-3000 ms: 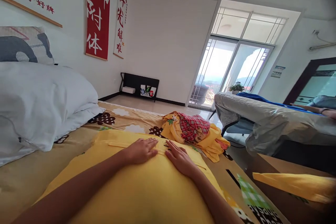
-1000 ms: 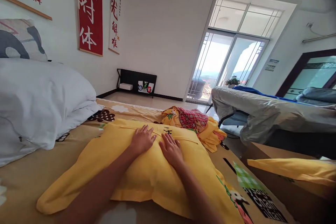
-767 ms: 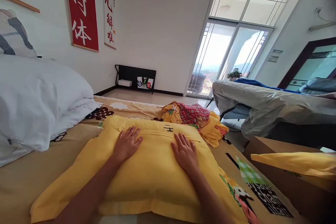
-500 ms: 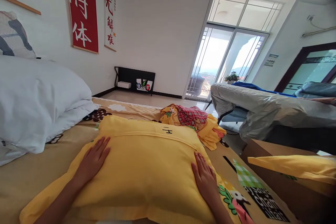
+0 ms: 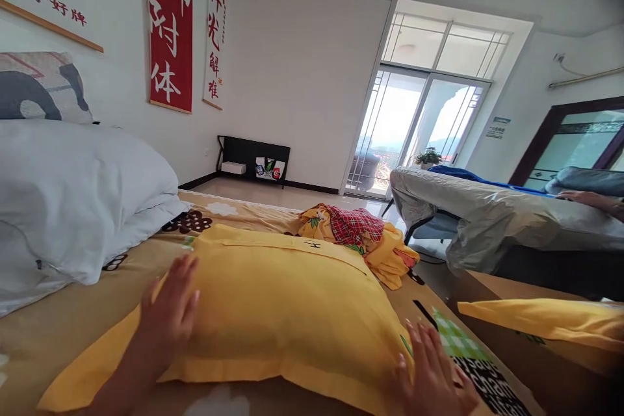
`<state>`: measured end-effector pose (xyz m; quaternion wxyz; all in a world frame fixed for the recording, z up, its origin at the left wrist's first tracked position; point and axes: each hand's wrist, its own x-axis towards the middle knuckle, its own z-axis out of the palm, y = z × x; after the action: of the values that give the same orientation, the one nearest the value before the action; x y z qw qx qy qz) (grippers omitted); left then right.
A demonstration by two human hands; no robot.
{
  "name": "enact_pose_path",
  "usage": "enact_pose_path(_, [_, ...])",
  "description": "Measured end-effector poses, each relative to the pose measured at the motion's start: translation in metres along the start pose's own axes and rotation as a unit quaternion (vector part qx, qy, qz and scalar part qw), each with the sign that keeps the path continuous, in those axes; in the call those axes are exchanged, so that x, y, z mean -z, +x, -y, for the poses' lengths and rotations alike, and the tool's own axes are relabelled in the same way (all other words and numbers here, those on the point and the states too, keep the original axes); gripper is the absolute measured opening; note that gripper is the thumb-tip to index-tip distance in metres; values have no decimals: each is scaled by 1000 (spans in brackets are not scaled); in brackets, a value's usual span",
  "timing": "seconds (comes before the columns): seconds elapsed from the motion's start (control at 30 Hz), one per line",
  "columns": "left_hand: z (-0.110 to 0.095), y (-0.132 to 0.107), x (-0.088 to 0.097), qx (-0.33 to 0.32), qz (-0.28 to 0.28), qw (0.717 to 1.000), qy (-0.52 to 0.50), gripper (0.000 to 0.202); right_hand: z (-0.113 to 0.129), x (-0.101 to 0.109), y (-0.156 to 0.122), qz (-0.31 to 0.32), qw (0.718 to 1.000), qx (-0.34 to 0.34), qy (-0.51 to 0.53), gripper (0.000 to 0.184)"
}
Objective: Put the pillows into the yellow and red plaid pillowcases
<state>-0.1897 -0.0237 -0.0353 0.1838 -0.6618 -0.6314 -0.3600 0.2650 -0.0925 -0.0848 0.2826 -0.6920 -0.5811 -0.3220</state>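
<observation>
My left hand and right hand have parted, lower left and lower right, baring the yellow pillow between them; fingers loosely spread, holding nothing.

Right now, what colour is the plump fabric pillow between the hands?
The pillow is mostly yellow; head view.
</observation>
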Motion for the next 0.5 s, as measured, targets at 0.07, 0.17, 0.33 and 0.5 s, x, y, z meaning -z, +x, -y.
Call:
enact_pose_path(0.07, [-65,28,2,-86,60,993,-44,57,68,9,35,12,999,27,31,56])
enact_pose_path(0.17, [-136,49,-15,-158,143,974,-82,54,150,13,73,100,984,107,97,54])
enact_pose_path(0.33, [-101,42,-59,-178,169,965,-87,50,144,-14,80,209,963,111,126,55])
enact_pose_path(0.5, [56,-1,-84,-34,184,981,-46,55,13,-71,23,213,973,-1,85,63])
